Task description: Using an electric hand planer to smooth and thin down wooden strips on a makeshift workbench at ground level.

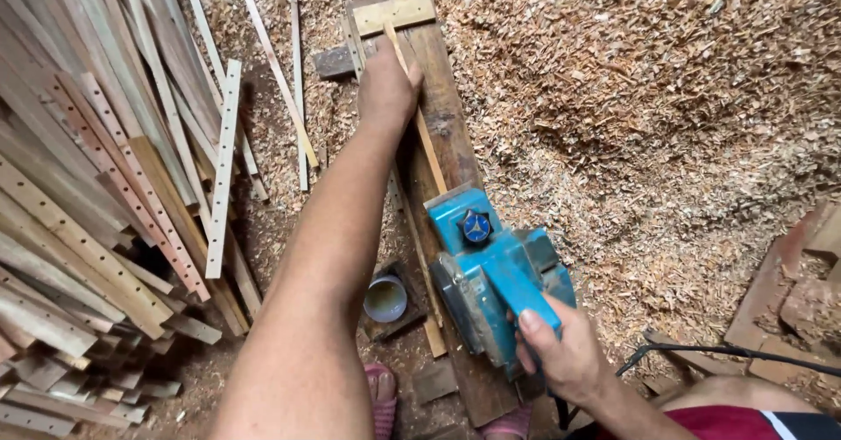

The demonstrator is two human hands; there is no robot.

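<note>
1. Far left: pile of wooden slats (79, 212) stacked on the floor, several with rows of drilled holes. One pale drilled slat (222, 168) lies across the pile's right edge.
2. Left of centre: a few loose thin strips (273, 63) lie on the floor between the pile and the board.
3. Centre: left hand (385, 85) reaches far, pressed down on a thin wood strip (429, 151) near its far end, fingers closed over it. The strip runs near-to-far along a dark plank (447, 116) that serves as the table. A pale cross piece (394, 12) sits at the plank's far end, seemingly as a stop.
4. Near centre: small round tin (385, 298) on the floor just left of the plank, beside the forearm. A pink sandal (382, 400) shows below it.
5. Right of centre: blue electric planer (491, 273) sits on the strip's near end. Right hand (565, 352) is clamped on its rear handle; black cable (727, 352) trails off right.
6. Handling, my read: the strip is light, thin and flexy, so it needs pinning flat at the far end as shown. The planer looks heavy and rigid; grip at the handle, clear of the sole.
7. Right: thick wood shavings (666, 116) cover the floor; reddish bricks (797, 300) at the right edge.
</note>
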